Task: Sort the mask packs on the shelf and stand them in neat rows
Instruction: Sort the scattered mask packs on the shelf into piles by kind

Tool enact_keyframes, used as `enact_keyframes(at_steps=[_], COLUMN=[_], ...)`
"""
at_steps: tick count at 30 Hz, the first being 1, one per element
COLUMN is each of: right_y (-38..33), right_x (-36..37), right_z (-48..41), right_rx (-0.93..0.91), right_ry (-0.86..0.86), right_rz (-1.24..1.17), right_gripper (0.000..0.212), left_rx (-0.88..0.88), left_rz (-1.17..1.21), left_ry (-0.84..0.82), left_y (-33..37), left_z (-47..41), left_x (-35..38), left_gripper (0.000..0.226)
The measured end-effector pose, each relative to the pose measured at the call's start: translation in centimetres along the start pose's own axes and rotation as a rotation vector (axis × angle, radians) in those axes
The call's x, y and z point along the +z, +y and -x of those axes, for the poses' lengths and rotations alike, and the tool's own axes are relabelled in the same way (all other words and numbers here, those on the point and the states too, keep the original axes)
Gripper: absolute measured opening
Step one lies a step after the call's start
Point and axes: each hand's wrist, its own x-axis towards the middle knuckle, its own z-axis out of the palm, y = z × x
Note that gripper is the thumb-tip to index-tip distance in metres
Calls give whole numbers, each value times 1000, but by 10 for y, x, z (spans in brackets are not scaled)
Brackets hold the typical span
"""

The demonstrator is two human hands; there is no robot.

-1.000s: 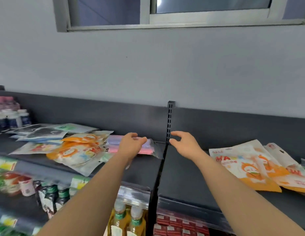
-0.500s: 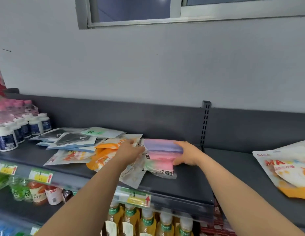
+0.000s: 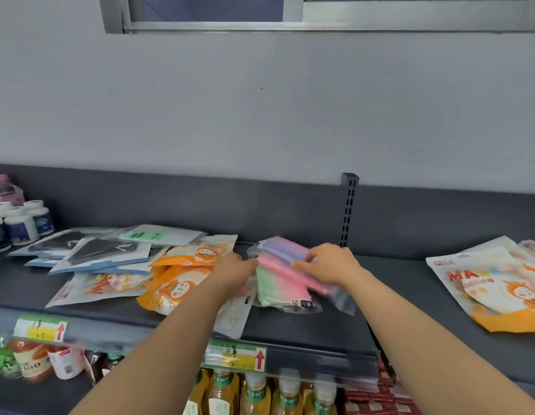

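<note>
While both my hands reach over the dark shelf (image 3: 290,327), a clear pack (image 3: 278,283) of pastel masks sits between them, just left of the slotted post (image 3: 348,211) at the back. My left hand (image 3: 235,272) meets the pack's left edge, back of the hand toward me. Its fingers bend in toward the plastic, but their tips are hidden, so I cannot tell whether they pinch it. My right hand (image 3: 329,263) lies on top of the pack's right half. Its fingers (image 3: 302,265) are close together and nearly straight, pointing left across the pink band; the thumb is out of sight.

The pack lies down rather than standing. Its long axis runs left to right, skewed so the right end comes nearer to me. Three colour bands follow that axis: purple farthest, pink in the middle, green nearest. A small printed label faces me on the near edge.

Orange packs (image 3: 182,274) lie flat in a loose heap just left of my left hand, touching the wrist.
</note>
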Motion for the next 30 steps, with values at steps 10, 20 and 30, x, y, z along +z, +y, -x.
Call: enact_keyframes(at_steps=[10,20,30], right_y=[28,23,31], right_x=[14,15,1], right_z=[-14,-7,20], right_rx=[245,327,360], right_ry=[-241,-168,22], right_rz=[-365,-723,-1198], right_gripper=[82,52,40], left_rx=[-38,28,229], left_rz=[-24,165,401], left_ry=[8,25,-7], left_y=[7,12,36], left_z=[-3,4,9], left_x=[18,40,54], left_gripper=[35,63,100])
